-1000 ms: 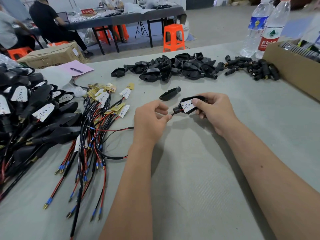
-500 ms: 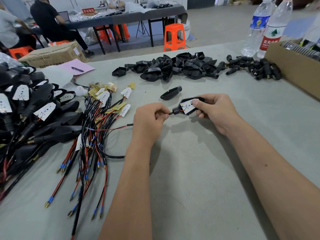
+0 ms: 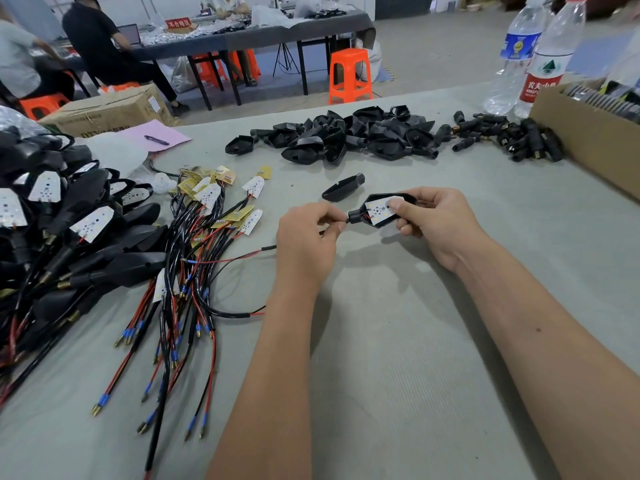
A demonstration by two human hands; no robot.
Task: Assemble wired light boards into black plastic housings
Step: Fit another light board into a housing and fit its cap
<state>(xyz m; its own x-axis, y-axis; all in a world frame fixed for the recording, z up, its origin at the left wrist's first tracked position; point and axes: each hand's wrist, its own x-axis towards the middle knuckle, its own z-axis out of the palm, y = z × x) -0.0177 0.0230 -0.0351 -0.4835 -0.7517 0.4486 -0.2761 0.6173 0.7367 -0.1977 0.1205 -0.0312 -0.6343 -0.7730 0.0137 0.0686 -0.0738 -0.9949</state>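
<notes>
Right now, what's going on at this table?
A person is fitting a white light board into a black housing. The right hand holds the housing, thumb on the board, while the left hand pinches the wire at the housing's neck. One empty housing lies just behind. Unassembled wired boards lie to the left, finished units further left, and a pile of empty housings sits across the table.
</notes>
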